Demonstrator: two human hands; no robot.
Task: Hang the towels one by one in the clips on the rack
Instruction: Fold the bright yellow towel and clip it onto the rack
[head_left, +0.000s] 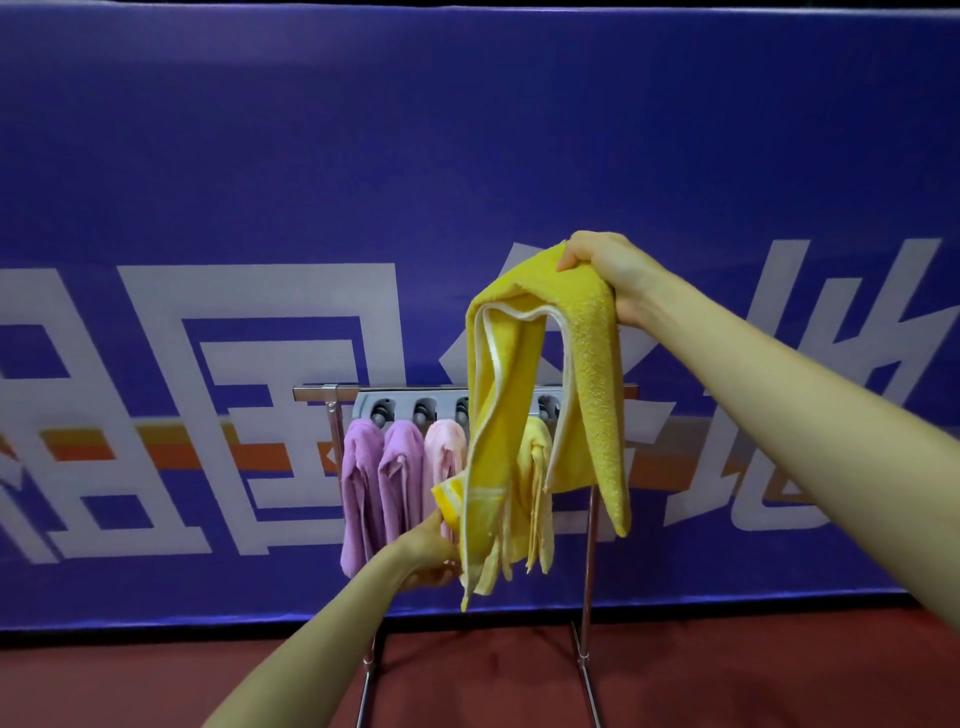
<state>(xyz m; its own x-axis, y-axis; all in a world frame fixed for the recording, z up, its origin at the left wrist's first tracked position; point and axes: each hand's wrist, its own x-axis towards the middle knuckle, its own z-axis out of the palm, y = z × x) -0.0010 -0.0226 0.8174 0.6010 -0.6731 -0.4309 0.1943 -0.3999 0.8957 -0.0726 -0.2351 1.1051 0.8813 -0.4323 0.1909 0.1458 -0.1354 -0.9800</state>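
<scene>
The left hand (431, 545), nearest and low, pinches the bottom corner of the bright yellow towel (540, 395), its grip closed on the hem. Up and to the right of it, the right hand (602, 270) holds the towel's top fold, fingers curled over the cloth. The towel hangs doubled between the two grips, thick terry with a pale border stripe, loose ends dangling below the left grip.

Behind it stands the rack (587, 545), with a grey clip bar (415, 408). Four towels appear already hung: two purple towels (384, 467), a pink towel (444, 452) and a pale yellow towel (535, 467). I judge this the fifth; any free clip lies hidden behind the cloth.
</scene>
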